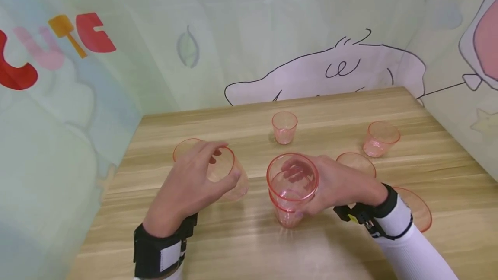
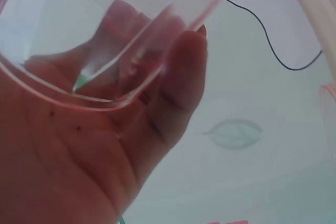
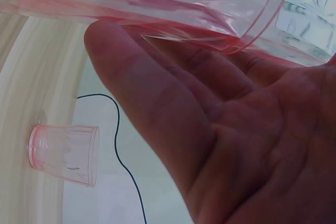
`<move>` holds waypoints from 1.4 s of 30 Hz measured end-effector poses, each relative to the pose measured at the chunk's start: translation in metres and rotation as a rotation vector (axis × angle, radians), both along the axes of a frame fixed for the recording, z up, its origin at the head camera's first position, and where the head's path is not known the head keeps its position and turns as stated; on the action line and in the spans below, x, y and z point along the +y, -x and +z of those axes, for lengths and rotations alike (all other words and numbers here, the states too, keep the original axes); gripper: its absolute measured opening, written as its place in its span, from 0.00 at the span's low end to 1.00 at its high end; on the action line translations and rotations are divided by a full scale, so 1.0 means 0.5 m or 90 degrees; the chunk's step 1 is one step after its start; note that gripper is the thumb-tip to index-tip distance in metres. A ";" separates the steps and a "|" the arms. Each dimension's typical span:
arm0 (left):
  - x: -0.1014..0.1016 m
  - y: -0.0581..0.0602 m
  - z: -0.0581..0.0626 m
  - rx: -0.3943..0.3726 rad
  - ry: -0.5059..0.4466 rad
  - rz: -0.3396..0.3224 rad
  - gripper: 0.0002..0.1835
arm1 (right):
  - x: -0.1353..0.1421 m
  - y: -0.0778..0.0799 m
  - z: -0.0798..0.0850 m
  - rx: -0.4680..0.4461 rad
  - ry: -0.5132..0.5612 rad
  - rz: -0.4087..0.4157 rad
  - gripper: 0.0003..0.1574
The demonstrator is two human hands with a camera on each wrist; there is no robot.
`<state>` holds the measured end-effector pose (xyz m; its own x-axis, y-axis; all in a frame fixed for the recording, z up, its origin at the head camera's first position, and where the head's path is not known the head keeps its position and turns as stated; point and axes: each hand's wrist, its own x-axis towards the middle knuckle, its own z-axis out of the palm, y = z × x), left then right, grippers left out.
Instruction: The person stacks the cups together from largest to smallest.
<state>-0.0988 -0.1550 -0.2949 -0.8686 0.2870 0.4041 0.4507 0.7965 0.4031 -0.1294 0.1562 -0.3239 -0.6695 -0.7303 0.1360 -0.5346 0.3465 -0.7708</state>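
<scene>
My left hand [image 1: 188,182] grips a clear pink plastic cup [image 1: 238,182], thumb on the near side and fingers across the rim. In the left wrist view, fingers show through the wall of that cup. My right hand [image 1: 336,180] holds a stack of two nested pink cups [image 1: 287,204] from its right side, the stack's open mouth facing up. The right wrist view has its fingers [image 3: 142,87] lying along the cup wall. A hand's width or so separates the single cup from the stack.
Behind my left hand stands another pink cup [image 1: 180,149]. One cup [image 1: 284,128] is at the back middle, one [image 1: 381,139] at the back right. Two more, a cup [image 1: 355,162] and a cup [image 1: 418,208], are partly hidden by my right arm. A printed cloth [image 1: 233,33] hangs behind the wooden table [image 1: 218,120].
</scene>
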 end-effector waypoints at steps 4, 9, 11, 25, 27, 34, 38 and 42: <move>0.018 0.005 0.007 0.014 -0.006 -0.023 0.30 | 0.001 0.000 -0.001 -0.001 0.001 0.002 0.44; 0.027 0.008 0.015 0.048 -0.020 -0.058 0.31 | 0.000 -0.001 0.000 -0.014 0.009 0.002 0.44; 0.028 0.008 0.017 0.058 -0.026 -0.070 0.31 | 0.000 -0.001 0.001 -0.019 0.006 0.000 0.44; 0.019 0.009 0.027 0.151 -0.087 -0.113 0.31 | 0.000 -0.002 0.002 -0.009 0.000 0.003 0.43; 0.017 0.009 0.029 0.160 -0.098 -0.118 0.30 | -0.002 -0.002 0.002 -0.014 0.001 0.006 0.42; 0.013 0.008 0.031 0.158 -0.138 -0.128 0.30 | -0.002 -0.005 0.003 -0.023 -0.003 0.001 0.42; 0.014 0.008 0.032 0.173 -0.159 -0.134 0.31 | -0.001 -0.004 0.003 -0.020 -0.008 -0.003 0.43; 0.019 0.006 0.034 0.213 -0.189 -0.144 0.31 | -0.002 -0.004 0.004 -0.023 -0.012 -0.003 0.44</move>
